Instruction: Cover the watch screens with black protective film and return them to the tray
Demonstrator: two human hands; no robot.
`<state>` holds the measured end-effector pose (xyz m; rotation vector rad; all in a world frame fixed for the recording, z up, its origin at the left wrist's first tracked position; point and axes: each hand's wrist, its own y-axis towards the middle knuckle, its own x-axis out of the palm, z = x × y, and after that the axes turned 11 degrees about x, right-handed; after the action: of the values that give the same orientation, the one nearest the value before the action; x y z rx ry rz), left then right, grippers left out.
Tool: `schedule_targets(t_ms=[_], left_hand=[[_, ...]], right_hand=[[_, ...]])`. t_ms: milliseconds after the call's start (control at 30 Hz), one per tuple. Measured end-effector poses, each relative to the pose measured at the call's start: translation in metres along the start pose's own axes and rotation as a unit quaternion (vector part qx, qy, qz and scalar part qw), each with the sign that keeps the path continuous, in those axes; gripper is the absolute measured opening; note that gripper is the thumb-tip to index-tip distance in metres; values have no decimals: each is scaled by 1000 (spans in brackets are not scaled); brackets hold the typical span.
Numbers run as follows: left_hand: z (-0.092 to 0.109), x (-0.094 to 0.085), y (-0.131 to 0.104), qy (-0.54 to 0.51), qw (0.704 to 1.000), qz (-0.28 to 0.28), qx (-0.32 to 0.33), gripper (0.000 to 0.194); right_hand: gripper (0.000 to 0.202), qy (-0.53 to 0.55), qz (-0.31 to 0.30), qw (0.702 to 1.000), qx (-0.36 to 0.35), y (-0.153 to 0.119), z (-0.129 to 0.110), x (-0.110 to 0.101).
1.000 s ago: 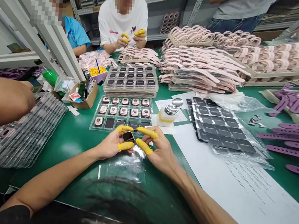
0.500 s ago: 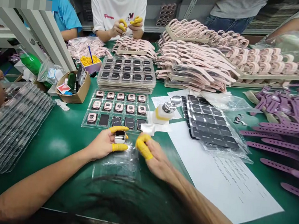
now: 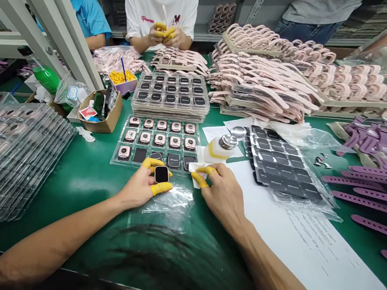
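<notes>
My left hand [image 3: 145,183], with yellow finger cots, pinches a square watch body [image 3: 161,174] by its edges; the dark screen faces up. My right hand [image 3: 215,182], also in yellow finger cots, has its thumb and fingers closed on a white wipe [image 3: 195,167]. Just beyond the wipe stands a pump bottle [image 3: 219,148] of yellowish liquid with a metal top. Ahead of my hands lies a clear blister tray [image 3: 114,157] holding pink-cased watch bodies and dark square cards in its front row. Under my left hand is clear plastic film [image 3: 169,203].
Tray stacks stand at left [image 3: 19,185] and behind the tray [image 3: 169,109]. On the right lie black card sheets [image 3: 279,165], printed paper [image 3: 319,244] and purple straps [image 3: 360,198]. Pink straps [image 3: 258,85] are piled behind. A co-worker [image 3: 161,17] sits opposite.
My right hand has moved forward and right onto the white wipe. The watch body in my left hand has tilted, so its screen shows dark instead of glaring. The whole view has shifted slightly.
</notes>
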<state>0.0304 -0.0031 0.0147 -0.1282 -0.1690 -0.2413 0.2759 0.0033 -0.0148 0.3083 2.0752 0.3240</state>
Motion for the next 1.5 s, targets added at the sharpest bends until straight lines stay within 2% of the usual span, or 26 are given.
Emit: schedule_targets(t_ms=[100,200,300,367,500,633,733,833,900,967,1033,1100,1133,1167,1233,1333,1433,1500], left_hand=[[-2,-1,1,22,1000,-4,-10,67],[-7,0,0,31,999,2,-20,73],[-11,2,-2,37,999,-18,-17,68],[-11,2,-2,40,999,-35,-3,59],[-11,2,-2,40,998,-49,-10,52],[-11,2,-2,47,996,-72,-22,50],[-11,2,0,30,998,-46,-18,52],[-9,1,1,17,1000,-9,-21,62],[-5,0,0,48,998,-29,-28,62],[-2,-2,-2,112,991,-74,-25,59],[-2,-3,-4,194,974,-117,4,49],[-3,-4,-6,275,948,-149,57,37],[-4,-4,-7,308,932,-168,87,32],[-5,-2,-7,336,915,-189,116,29],[-7,4,-8,377,882,-231,162,26],[-6,17,-8,417,840,-272,216,28],[-1,22,-11,439,805,-291,274,30],[5,19,-15,458,788,-294,289,27]], right_hand=[[16,37,-10,999,-16,6,9,-2],[8,114,20,991,-62,0,-7,-5],[13,185,-44,970,-152,-9,-34,-1],[16,179,-80,963,-185,-12,-46,5],[8,142,-54,975,-162,-14,-46,11],[2,180,-71,965,-178,-12,-40,15],[10,125,-31,983,-130,-4,-32,18],[18,5,27,999,-37,2,-14,1],[19,-27,22,999,17,4,2,-23],[20,-11,26,995,95,9,22,-52],[24,-20,86,977,193,21,48,-81],[33,-101,154,942,280,39,81,-103],[38,-165,143,918,332,49,98,-110],[46,-188,125,905,359,59,115,-115],[59,-202,82,898,382,77,143,-116],[62,-205,35,897,390,95,166,-108],[57,-226,38,888,400,105,175,-109],[44,-245,55,886,390,108,182,-117]])
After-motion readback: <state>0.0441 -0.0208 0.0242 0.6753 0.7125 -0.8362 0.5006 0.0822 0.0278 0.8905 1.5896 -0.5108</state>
